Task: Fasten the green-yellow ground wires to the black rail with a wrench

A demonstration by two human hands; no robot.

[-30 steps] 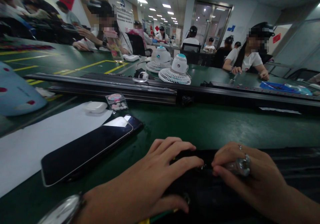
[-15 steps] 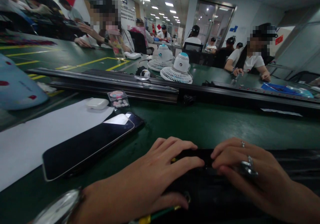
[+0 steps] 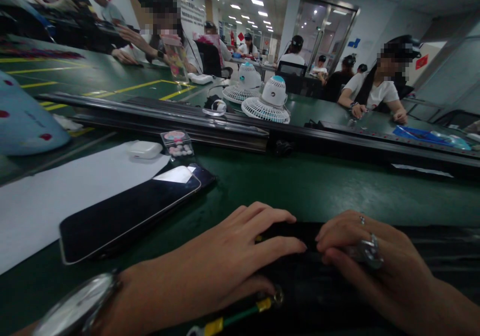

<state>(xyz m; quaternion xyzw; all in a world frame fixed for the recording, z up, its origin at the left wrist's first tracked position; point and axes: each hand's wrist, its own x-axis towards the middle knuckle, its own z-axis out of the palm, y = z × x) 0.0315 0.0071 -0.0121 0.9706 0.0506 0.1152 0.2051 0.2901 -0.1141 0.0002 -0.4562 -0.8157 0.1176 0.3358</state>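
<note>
Both hands lie flat, fingers spread narrow and curled a little, on a black piece (image 3: pixel 300 286) that stretches along the near edge of the green table (image 3: pixel 337 191). Left hand (image 3: pixel 225 266) presses down on it with fingertips pointing right, a wristwatch (image 3: pixel 75 308) on its wrist; right hand (image 3: pixel 371 263), wearing a chunky ring (image 3: pixel 369 252), meets it so that the fingertips of the two nearly touch over the dark surface. Whether either hand pinches anything small there cannot be told. Under the left palm a green wire with yellow sleeves (image 3: pixel 232 318) runs out toward the lower edge. Just left of the hands lies a dark phone (image 3: pixel 131 213), screen up, partly on a white sheet (image 3: pixel 56 196); beyond it sit a white earbud case (image 3: pixel 144 149) and a small clear packet (image 3: pixel 176 143). A long black rail (image 3: pixel 225 126) crosses the table well beyond the hands, with two small white desk fans (image 3: pixel 266 101) behind it. Other people sit at the far side of the table and further back in a bright room with ceiling lights and a glass door (image 3: pixel 318 26).
</note>
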